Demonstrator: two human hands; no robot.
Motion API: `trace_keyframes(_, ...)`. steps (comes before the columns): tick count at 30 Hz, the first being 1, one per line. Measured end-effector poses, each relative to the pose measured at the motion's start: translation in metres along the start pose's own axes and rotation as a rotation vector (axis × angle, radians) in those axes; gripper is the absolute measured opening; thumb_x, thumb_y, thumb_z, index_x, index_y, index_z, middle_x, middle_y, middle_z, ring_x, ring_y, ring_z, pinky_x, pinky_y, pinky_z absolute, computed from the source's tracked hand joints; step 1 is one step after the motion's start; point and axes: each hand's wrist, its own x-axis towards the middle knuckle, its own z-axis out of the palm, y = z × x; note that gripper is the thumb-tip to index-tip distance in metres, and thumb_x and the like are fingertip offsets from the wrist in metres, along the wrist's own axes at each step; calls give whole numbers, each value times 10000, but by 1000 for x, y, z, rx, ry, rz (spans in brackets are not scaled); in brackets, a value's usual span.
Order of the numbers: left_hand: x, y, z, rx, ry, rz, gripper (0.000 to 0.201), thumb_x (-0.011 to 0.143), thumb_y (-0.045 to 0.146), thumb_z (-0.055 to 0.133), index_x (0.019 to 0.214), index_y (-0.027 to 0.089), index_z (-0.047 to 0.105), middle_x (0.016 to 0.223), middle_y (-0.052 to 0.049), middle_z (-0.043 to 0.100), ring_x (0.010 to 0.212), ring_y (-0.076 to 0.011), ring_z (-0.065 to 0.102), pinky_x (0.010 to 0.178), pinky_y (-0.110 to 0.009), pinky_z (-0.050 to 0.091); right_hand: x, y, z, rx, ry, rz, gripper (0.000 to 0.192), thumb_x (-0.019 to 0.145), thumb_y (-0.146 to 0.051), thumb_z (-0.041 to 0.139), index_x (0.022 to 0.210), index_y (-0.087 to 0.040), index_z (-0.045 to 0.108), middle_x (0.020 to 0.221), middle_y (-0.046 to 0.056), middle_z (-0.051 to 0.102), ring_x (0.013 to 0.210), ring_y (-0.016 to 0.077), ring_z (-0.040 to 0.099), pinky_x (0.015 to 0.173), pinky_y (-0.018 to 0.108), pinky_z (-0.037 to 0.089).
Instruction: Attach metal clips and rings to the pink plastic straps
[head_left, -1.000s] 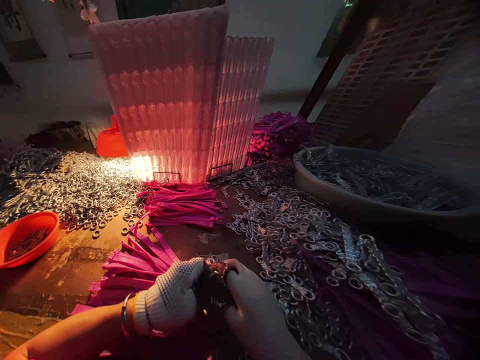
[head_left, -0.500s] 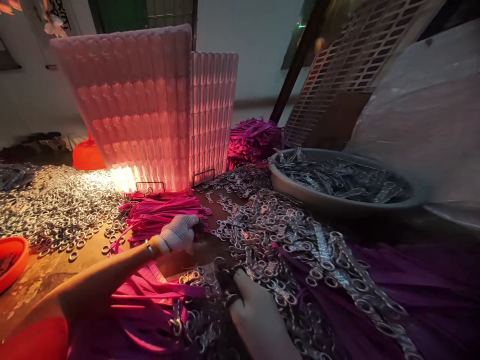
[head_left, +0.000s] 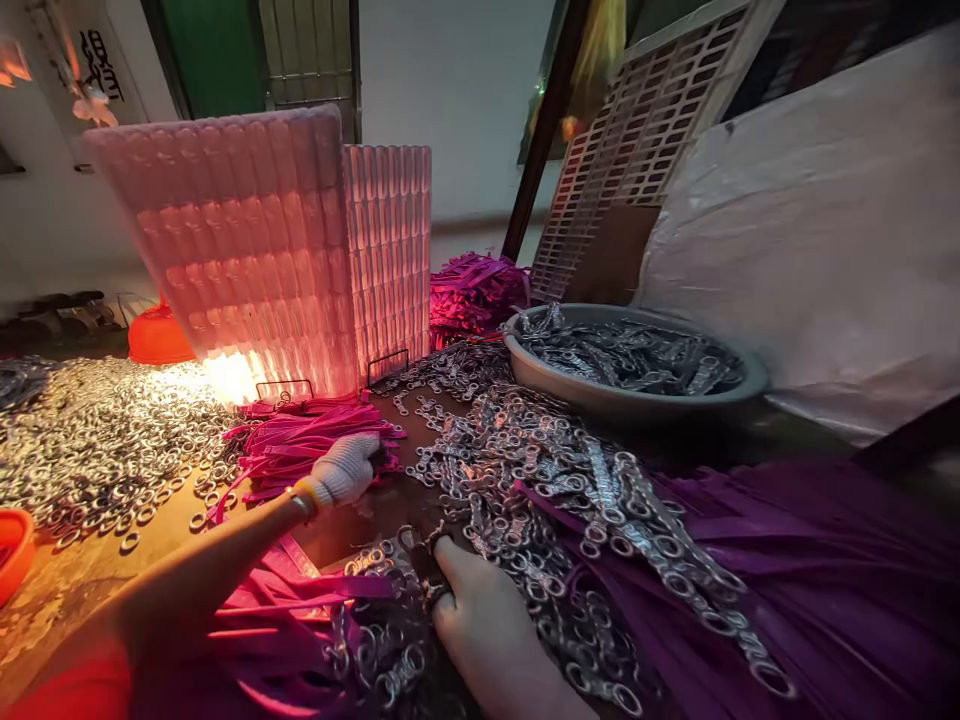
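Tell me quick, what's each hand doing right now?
Left hand: gloved, closed on the pink straps.
Right hand: bare, resting on the metal rings; whether it grips any cannot be told.

I see the straps (head_left: 304, 445) lying on the worktop (head_left: 97, 560) before the ribbed panel (head_left: 247, 250), loose rings (head_left: 97, 440) to their left, clasps (head_left: 540, 470) to their right, the basin (head_left: 637, 400) behind those.
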Motion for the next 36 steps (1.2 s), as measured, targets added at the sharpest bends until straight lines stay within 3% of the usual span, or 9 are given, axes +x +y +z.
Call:
trace_keyframes(2, -33, 6, -1, -190, -38, -46, 356, 965, 413, 401, 912, 136, 618, 561, 10, 527, 416, -76, 427, 415, -198, 317, 1, -1, -1, 36, 60, -48, 332, 628, 19, 397, 789, -183, 605, 906, 90, 689, 871, 203, 620, 770, 272, 424)
trace_keyframes(6, -91, 20, 7, -681, -136, -188, 409, 845, 529, 577, 685, 155, 536, 458, 53, 409, 359, -49, 316, 364, -189, 219, -2, -11, -1, 13, 80, -102, 288, 657, -5, 406, 779, -186, 594, 893, 74, 674, 855, 189, 602, 756, 263, 406)
trace_keyframes(9, -115, 26, 17, -765, -113, -230, 398, 824, 517, 596, 665, 160, 521, 484, 48, 437, 370, -47, 319, 370, -188, 216, -9, -25, -5, -136, 10, -143, 269, 690, -34, 425, 807, -177, 621, 890, 89, 682, 848, 208, 618, 731, 290, 391)
trace_keyframes(14, -133, 17, 27, -357, 53, 23, 176, 825, 248, 565, 680, 149, 569, 606, 8, 552, 551, -89, 434, 514, -203, 309, -20, -38, -9, -358, -21, -190, 266, 689, -34, 464, 825, -163, 653, 906, 123, 686, 811, 238, 632, 676, 330, 362)
trace_keyframes(17, -138, 9, 28, -193, 32, 176, 130, 811, 187, 552, 692, 149, 587, 695, -9, 613, 643, -110, 479, 586, -213, 344, -23, -39, -6, -401, 35, -242, 242, 733, -30, 468, 816, -160, 655, 906, 136, 681, 802, 244, 628, 671, 336, 359)
trace_keyframes(20, -143, 9, 27, -362, -55, 6, 168, 825, 231, 519, 697, 149, 589, 626, -9, 586, 545, -99, 465, 514, -208, 341, -25, -41, -6, -374, 6, -238, 281, 719, -18, 478, 877, -160, 660, 961, 133, 682, 833, 246, 629, 698, 331, 382)
trace_keyframes(24, -150, 16, 25, -517, 11, -253, 248, 837, 320, 526, 645, 164, 539, 435, 42, 438, 356, -73, 353, 375, -191, 238, -24, -48, -12, -301, -130, -247, 377, 690, 1, 476, 991, -145, 650, 1029, 133, 688, 911, 250, 641, 741, 319, 403)
trace_keyframes(29, -156, 13, 28, -418, 34, -181, 228, 848, 301, 522, 690, 154, 596, 500, 19, 522, 406, -83, 432, 394, -180, 294, -25, -48, -5, -311, -171, -167, 321, 730, -34, 476, 988, -135, 638, 902, 136, 724, 838, 255, 676, 657, 312, 375)
trace_keyframes(36, -153, 2, 25, -223, 8, -12, 218, 839, 203, 509, 654, 137, 603, 609, -3, 606, 567, -95, 487, 521, -183, 349, -25, -40, 21, -384, -106, -357, 196, 778, -82, 476, 870, -137, 639, 791, 128, 720, 737, 252, 683, 582, 331, 309)
